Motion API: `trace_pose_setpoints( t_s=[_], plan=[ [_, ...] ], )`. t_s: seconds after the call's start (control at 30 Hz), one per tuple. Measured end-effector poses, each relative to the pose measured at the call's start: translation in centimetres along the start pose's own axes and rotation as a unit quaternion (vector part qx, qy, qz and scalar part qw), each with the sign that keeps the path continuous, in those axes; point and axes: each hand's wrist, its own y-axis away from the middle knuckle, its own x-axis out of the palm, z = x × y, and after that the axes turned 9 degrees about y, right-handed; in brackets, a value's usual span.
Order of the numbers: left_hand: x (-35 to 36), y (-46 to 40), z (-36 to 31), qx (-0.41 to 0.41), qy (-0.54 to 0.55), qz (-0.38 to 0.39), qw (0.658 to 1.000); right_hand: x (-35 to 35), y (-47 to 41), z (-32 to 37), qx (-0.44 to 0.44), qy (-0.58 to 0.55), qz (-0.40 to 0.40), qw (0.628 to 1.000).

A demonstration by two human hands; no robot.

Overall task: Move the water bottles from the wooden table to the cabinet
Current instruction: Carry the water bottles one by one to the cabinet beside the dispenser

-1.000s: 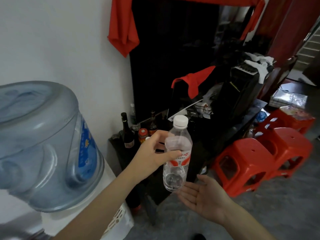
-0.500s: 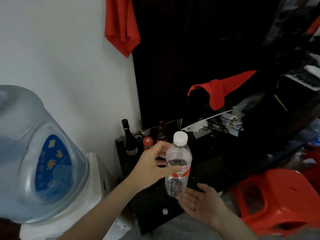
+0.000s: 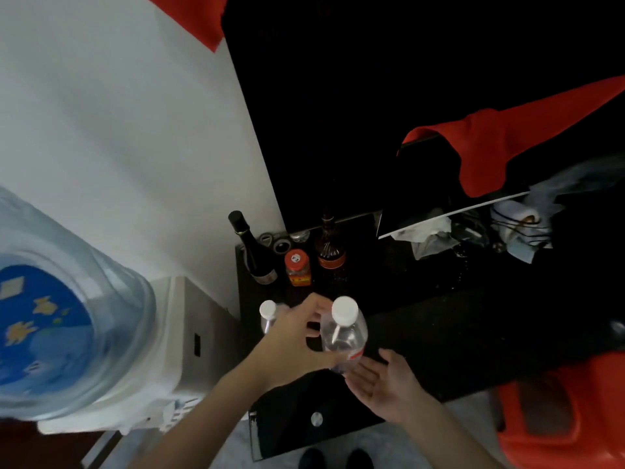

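Left hand [image 3: 291, 346] grips clear water bottle [image 3: 345, 336] mid-body; right hand [image 3: 382, 384] spread, palm up, just below it.

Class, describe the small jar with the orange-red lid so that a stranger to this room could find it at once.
Start at the water dispenser by the white wall and look right to the black cabinet. At its back left corner stand three containers in a row. The jar is the middle one, squat, between the tall dark wine bottle and a brown bottle.
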Motion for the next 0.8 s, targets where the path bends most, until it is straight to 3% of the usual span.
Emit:
trace_pose_setpoints(
  t_s=[0.3,0.8],
  plan=[
    [3.2,-3.3,5.3,-0.058,0.0,-0.105,0.993,0.7,-7.9,3.4,0.01,-0.039,-0.041,0.998],
    [4.1,-5.1,9.4,-0.101,0.004,-0.153,0.983,2.2,-11.1,5.8,-0.015,0.006,-0.087,0.996]
  ],
)
